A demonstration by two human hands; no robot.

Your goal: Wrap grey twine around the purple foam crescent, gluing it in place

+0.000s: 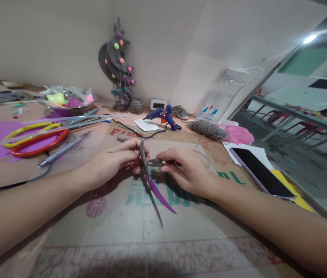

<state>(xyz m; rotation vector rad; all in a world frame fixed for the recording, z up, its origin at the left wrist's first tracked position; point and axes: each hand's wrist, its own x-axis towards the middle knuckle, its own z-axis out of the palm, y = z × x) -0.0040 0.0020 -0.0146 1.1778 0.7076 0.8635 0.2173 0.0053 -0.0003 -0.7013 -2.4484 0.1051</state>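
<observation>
My left hand (117,160) is closed in a pinch on a thin grey twine-wrapped stick (147,181) that carries a curved purple leaf-shaped strip (160,195). The stick points toward me over a flattened cardboard sheet (140,227). My right hand (185,168) is closed beside it, fingertips pinching a small grey piece at the stick's upper part; what it grips is too small to name. Both hands meet at the middle of the cardboard.
Red and yellow scissors (36,137) and long clear glue sticks (73,123) lie left. A bowl of coloured pom-poms (66,101), a grey decorated ornament (118,73), a blue glue gun (163,114), grey twine (208,129) and a phone (260,172) sit around the cardboard.
</observation>
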